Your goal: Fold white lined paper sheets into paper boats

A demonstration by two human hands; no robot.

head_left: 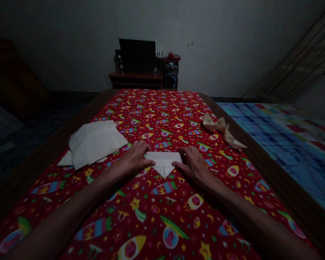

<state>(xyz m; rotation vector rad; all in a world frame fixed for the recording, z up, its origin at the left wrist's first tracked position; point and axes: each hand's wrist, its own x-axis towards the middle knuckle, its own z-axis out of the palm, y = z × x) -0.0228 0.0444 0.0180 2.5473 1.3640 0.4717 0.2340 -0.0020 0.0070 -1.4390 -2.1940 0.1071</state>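
Observation:
A small folded sheet of white paper (164, 160) lies on the red patterned cloth, its point toward me and a crease running down its middle. My left hand (135, 157) pinches its left edge, thumb on top and fingers curled behind. At the opposite edge, my right hand (193, 161) grips it the same way. A fanned stack of white paper sheets (96, 141) rests beyond my left forearm. Several folded paper boats (221, 127) sit near the cloth's right edge.
The red cloth (165, 213) covers a long wooden table (260, 168). Past its far end stand a dark monitor (137, 54) and speakers on a small desk (137, 77). A surface with a blue checked cover (260, 133) lies to the right.

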